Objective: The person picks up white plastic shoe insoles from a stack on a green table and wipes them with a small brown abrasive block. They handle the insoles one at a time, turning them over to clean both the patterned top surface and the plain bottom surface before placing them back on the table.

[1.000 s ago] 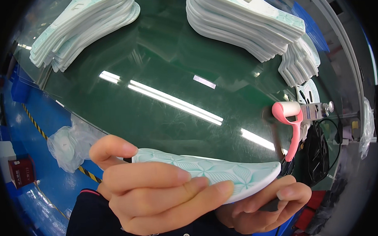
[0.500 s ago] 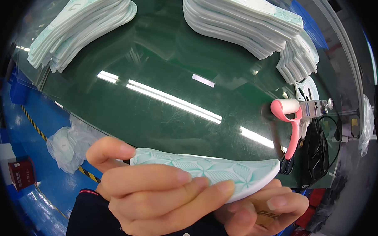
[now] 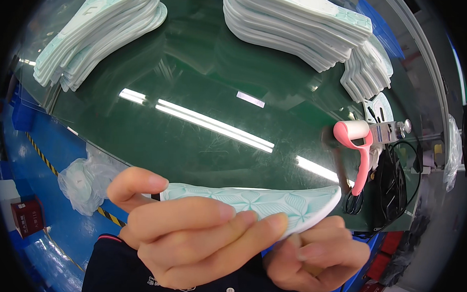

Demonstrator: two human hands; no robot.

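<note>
A curved white panel [image 3: 302, 203] with a teal leaf pattern is held low over the near side of the green table [image 3: 208, 162]. My left hand [image 3: 190, 235] wraps its fingers across the panel's patterned face, and the index finger is bent at its left end. Under the panel's right end, my right hand [image 3: 319, 256] is closed, fingers curled in and slightly blurred. A bit of something brownish shows among those fingers, but its kind is hidden. The panel's underside cannot be seen.
Stacks of similar panels stand at the far left [image 3: 101, 40] and far middle [image 3: 291, 30], with a smaller stack [image 3: 364, 72] beside them. On the right lie a pink-handled roller [image 3: 364, 164], a clear bottle [image 3: 385, 133], black-handled scissors [image 3: 354, 202] and a black bag [image 3: 390, 192].
My right hand has curled its fingers closer and moved slightly left and up against the panel's end, covering most of the brownish thing. The panel's right end has risen and tilted a little.
</note>
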